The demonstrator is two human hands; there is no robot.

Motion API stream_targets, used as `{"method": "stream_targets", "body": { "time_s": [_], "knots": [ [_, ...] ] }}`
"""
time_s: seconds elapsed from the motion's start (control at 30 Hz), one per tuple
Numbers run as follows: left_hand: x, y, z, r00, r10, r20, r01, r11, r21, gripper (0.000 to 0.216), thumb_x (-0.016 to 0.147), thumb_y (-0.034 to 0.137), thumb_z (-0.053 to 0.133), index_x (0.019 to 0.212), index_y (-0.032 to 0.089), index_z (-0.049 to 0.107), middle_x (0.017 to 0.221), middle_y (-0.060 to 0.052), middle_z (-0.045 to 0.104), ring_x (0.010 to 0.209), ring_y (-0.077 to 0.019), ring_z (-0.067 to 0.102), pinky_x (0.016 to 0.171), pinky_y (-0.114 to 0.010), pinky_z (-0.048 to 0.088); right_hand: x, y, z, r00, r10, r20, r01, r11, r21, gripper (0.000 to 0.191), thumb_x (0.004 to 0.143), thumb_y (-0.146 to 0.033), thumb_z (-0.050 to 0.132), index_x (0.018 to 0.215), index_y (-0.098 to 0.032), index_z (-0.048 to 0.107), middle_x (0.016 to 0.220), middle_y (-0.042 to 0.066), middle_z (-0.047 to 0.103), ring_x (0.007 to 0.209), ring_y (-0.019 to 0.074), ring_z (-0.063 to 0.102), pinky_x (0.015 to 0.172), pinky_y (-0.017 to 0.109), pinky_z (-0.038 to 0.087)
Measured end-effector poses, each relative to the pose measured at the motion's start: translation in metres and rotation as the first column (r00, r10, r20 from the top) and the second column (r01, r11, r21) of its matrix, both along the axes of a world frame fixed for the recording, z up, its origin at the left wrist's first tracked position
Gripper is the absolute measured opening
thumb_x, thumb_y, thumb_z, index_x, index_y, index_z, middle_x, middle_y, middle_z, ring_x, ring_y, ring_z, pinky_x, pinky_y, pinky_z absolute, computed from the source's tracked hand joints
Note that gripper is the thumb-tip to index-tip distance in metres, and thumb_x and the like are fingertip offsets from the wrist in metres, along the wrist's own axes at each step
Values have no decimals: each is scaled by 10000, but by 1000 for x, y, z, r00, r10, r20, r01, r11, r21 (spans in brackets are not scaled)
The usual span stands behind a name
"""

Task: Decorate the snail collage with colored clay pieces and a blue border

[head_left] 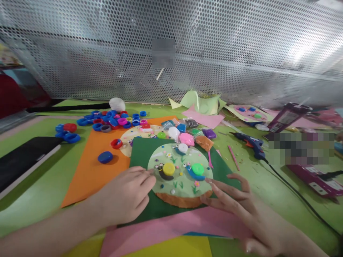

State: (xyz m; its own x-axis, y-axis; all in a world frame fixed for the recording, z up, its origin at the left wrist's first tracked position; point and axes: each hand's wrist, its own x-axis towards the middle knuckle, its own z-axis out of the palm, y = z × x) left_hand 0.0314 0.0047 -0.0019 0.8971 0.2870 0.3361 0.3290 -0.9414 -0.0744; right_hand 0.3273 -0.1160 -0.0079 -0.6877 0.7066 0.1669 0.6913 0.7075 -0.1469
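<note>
A round pale-green clay picture (163,187) with a brown clay strip along its bottom lies on dark green paper (139,153). On it are snails with bottle-cap shells: a yellow cap (168,168), a green cap (197,169) and a white cap (183,148). Small clay flowers and grass surround them. My left hand (131,194) is at the picture's left edge, its fingers curled together; what they hold, if anything, is hidden. My right hand (238,205) has spread fingers, with fingertips touching the picture's lower right edge near the brown strip.
Bottle caps (115,119) are heaped at back left. Bagged coloured clay (187,138) lies behind the picture. On the right are a glue gun (254,144) with its cord, a pink stick (233,158) and a purple box (288,116). A perforated metal panel (128,53) rises behind.
</note>
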Motion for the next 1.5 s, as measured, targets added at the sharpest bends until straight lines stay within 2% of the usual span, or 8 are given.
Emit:
{"method": "stream_targets", "body": {
  "time_s": [0.3, 0.5, 0.67, 0.77, 0.87, 1.0, 1.17, 1.5],
  "knots": [
    [-3, 3, -1, 999, 26, 25, -25, 999, -38, 276, 757, 72, 339, 756, 139, 606, 783, -103, 685, 693, -223, 612, 648, -332, 486, -22, 20, 28, 990, 105, -97, -100, 993, 55, 722, 922, -581, 185, 1438, -149, -76, 1196, 86, 619, 1337, 235, 255, 1044, 393, -113],
    [-3, -11, 5, 983, -68, 168, 72, 997, -14, 299, 774, 62, 366, 1017, 112, 533, 962, -103, 658, 971, -252, 562, 870, -395, 386, -50, 64, 38, 940, 219, -261, -235, 971, -33, 570, 966, -428, 186, 1436, -153, 20, 1177, 94, 630, 1296, 217, 350, 1051, 447, 35],
    [-6, -29, 4, 986, -170, 4, 169, 976, -135, 225, 823, 223, 467, 1045, 196, 496, 1282, -41, 541, 1163, -255, 450, 954, -388, 303, -44, 64, 34, 927, 64, -371, -88, 995, -50, 560, 925, -150, 282, 1417, -199, 18, 1171, 66, 637, 1198, 175, 461, 1041, 459, 45],
    [-1, -29, 3, 970, -223, -93, 199, 956, -214, 366, 811, 328, 535, 1143, 194, 458, 1397, -60, 417, 1245, -297, 371, 996, -447, 282, -38, 60, 32, 940, 8, -340, -38, 996, -81, 568, 926, -129, 288, 1412, -216, 7, 1165, 50, 642, 1169, 166, 481, 1027, 433, 106],
    [7, -25, 7, 941, -295, -164, 238, 924, -300, 476, 842, 399, 532, 1255, 200, 406, 1380, -76, 439, 1266, -306, 363, 1021, -478, 270, -32, 65, 29, 955, -42, -293, 16, 996, -89, 586, 925, -141, 304, 1414, -228, -8, 1208, 35, 616, 1226, 186, 418, 1021, 440, 123],
    [13, -24, 9, 935, -291, -200, 214, 918, -335, 548, 847, 387, 555, 1332, 223, 360, 1380, -68, 441, 1283, -280, 360, 1043, -427, 277, -21, 76, 25, 945, -179, -274, 179, 984, -27, 588, 920, -160, 308, 1426, -215, 14, 1263, 59, 572, 1287, 221, 324, 1014, 473, 159],
    [17, -25, 14, 898, -305, -316, 197, 923, -332, 526, 880, 308, 535, 1357, 213, 333, 1418, -23, 377, 1310, -248, 329, 1036, -392, 326, -10, 83, 23, 874, -423, -240, 436, 900, -1, 586, 911, -177, 341, 1431, -241, 78, 1318, 78, 509, 1261, 252, 339, 974, 486, 243],
    [21, -30, 29, 896, -338, -288, 214, 897, -386, 588, 851, 91, 498, 1385, 203, 277, 1389, -48, 422, 1302, -235, 347, 1078, -418, 270, -8, 91, 13, 847, -494, -199, 511, 858, 45, 507, 890, -201, 376, 1383, -216, 258, 1271, 109, 538, 1197, 274, 410, 922, 479, 313]
  ]
}}
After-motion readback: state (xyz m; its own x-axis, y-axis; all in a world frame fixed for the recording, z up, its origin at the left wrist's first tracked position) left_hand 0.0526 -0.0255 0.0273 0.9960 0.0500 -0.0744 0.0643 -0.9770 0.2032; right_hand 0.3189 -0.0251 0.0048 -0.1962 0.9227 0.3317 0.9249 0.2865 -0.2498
